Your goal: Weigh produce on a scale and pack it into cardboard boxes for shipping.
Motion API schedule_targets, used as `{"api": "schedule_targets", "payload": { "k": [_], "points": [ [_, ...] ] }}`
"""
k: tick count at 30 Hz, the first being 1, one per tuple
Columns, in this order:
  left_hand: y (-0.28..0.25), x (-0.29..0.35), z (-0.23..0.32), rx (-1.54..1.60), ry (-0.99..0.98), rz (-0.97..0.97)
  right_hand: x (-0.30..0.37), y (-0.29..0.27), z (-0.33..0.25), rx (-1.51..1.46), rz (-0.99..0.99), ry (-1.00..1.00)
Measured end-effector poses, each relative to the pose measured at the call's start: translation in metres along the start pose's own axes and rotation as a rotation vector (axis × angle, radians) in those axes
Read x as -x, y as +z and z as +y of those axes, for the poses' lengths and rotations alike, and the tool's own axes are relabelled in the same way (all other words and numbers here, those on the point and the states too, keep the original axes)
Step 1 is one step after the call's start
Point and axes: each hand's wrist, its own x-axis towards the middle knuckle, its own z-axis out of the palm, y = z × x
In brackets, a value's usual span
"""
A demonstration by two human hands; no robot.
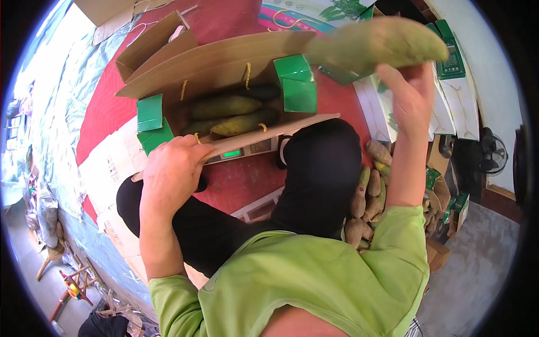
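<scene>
My right hand (pixel 412 92) is raised at the upper right, its fingers closed under a long, thick green radish (pixel 387 42) that is blurred by motion. My left hand (pixel 175 171) grips the near flap (pixel 303 124) of an open cardboard box, thumb and fingers over its edge. Several green radishes (pixel 229 106) lie lengthwise inside the box (pixel 224 53). Green end flaps (pixel 295 78) fold outward at both sides, and yellow cord loops (pixel 248 76) hang from the walls. Beneath the near flap, a scale's lit green display (pixel 232 153) shows.
A pile of soil-covered radishes (pixel 370 194) lies right of my knee. White cartons with green lids (pixel 457 106) stand along the right wall, near a black fan (pixel 493 151). Another open cardboard box (pixel 154 45) sits behind on the red mat (pixel 104 121). Flattened cardboard (pixel 112 163) lies left.
</scene>
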Motion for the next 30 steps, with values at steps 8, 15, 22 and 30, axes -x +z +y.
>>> {"api": "schedule_targets", "payload": {
  "k": [8, 15, 22, 30],
  "points": [
    [0.000, -0.001, 0.002, 0.063, 0.001, -0.011, -0.019, 0.104, 0.026, 0.511, -0.546, -0.142],
    [-0.001, -0.001, 0.004, 0.073, 0.039, 0.008, -0.016, 0.094, 0.055, 0.535, -0.633, -0.168],
    [0.001, -0.006, 0.009, 0.191, 0.037, -0.025, 0.035, -0.034, 0.068, 0.268, -0.160, 0.223],
    [0.002, -0.003, 0.007, 0.197, -0.003, -0.007, 0.256, -0.129, 0.208, 0.733, -0.062, 0.690]
  ]
}}
